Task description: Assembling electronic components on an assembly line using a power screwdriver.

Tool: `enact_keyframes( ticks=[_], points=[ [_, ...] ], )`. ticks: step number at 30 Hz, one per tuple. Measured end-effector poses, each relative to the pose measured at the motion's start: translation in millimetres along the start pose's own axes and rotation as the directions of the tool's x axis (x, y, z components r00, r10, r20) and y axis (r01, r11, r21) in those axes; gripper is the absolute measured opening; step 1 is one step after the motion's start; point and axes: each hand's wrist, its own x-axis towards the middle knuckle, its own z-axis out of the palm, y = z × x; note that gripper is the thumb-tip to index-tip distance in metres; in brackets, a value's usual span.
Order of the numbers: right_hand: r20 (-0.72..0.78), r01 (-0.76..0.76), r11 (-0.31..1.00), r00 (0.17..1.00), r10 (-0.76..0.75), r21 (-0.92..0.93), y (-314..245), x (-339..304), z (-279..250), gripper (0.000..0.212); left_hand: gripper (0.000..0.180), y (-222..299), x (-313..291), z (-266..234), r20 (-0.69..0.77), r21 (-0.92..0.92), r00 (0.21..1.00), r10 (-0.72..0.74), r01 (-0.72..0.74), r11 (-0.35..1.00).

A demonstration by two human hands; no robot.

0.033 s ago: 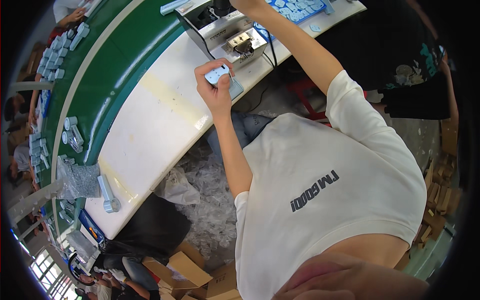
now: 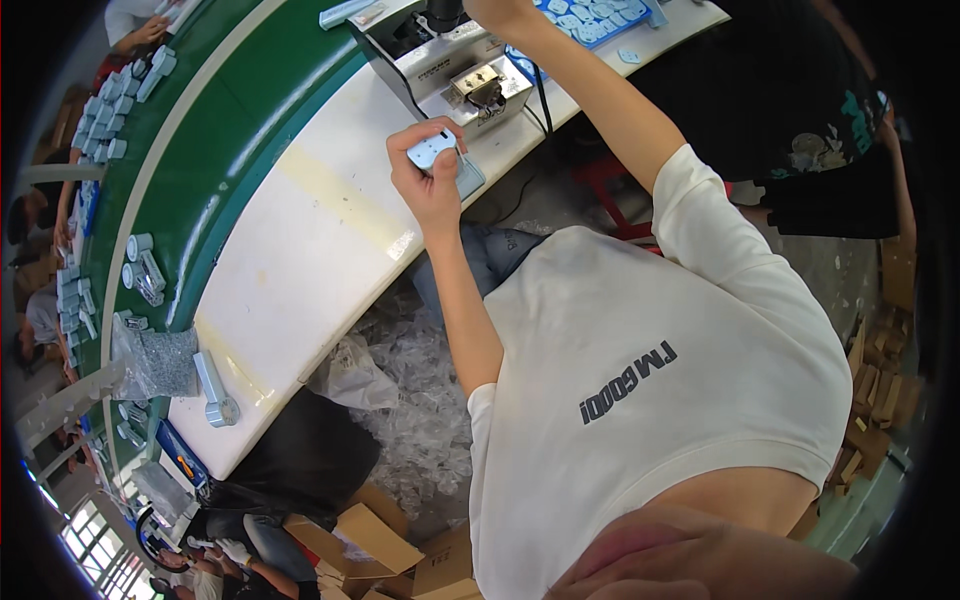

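My left hand (image 2: 425,190) is closed around a light-blue plastic casing (image 2: 432,150) with small dark holes in its face, thumb resting on the front. A duller blue-grey section (image 2: 470,178) sticks out beside the thumb. The hand is over the white table's near edge, just in front of a bench machine (image 2: 440,75) with a metal fixture (image 2: 482,88) on its base. At the top edge, my right hand (image 2: 505,15) is beside the machine's black upright part (image 2: 443,14). Its fingers are mostly cut off by the picture's edge, so their grip is hidden.
Behind the machine, a blue tray (image 2: 590,25) holds several light-blue parts. A green conveyor belt (image 2: 240,120) curves along the table's far side. A light-blue handled device (image 2: 215,390) lies by a bubble-wrap bag (image 2: 165,362). Clear plastic bags (image 2: 400,400) and cardboard boxes (image 2: 375,540) are below the table.
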Motion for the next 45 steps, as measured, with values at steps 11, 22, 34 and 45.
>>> enact_keyframes(
  ticks=[11,22,34,45],
  points=[
    [0.06,-0.294,0.954,0.953,0.298,-0.057,-24,-45,-11,0.042,0.042,-1,2,1,-0.017,-0.034,1.0,0.022,-0.022,0.999],
    [0.069,-0.329,0.944,0.942,0.328,0.001,-18,-60,-14,0.044,0.041,1,1,1,-0.02,-0.025,0.999,0.037,-0.038,0.999],
    [0.224,-0.373,0.844,0.925,0.307,0.384,-94,-8,39,0.053,0.045,6,1,-2,-0.014,0.022,0.999,0.032,-0.031,0.999],
    [0.398,-0.313,0.925,0.893,0.209,0.217,-87,-6,69,0.054,0.041,8,-4,-1,-0.018,-0.129,0.999,-0.046,0.044,0.991]
  ],
)
